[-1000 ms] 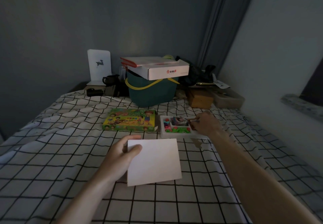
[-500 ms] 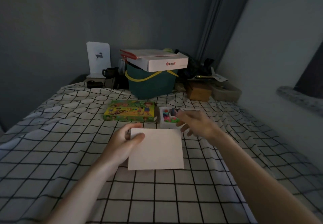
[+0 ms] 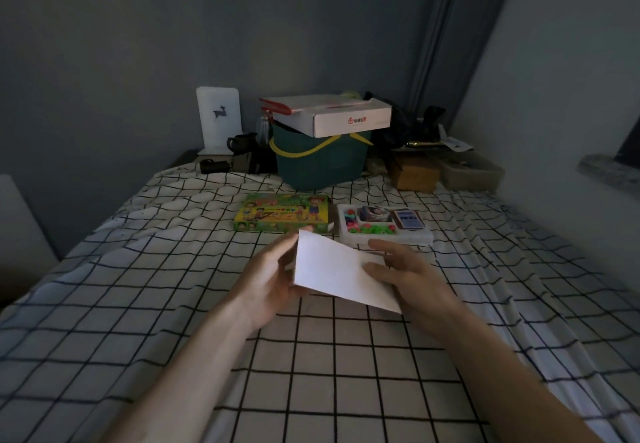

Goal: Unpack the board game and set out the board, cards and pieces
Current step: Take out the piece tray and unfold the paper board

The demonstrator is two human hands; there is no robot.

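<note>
While both hands grip folded board (image 3: 341,278); tray (image 3: 384,238) just beyond.

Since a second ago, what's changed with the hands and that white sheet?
The right hand left the white tray and came back to take hold of the folded white sheet, which is now lifted and tilted. The left hand still holds its other edge. The green box and tray stayed put.

Left hand (image 3: 273,278) and right hand (image 3: 410,278) grip sheet edges, forearms extended.
</note>
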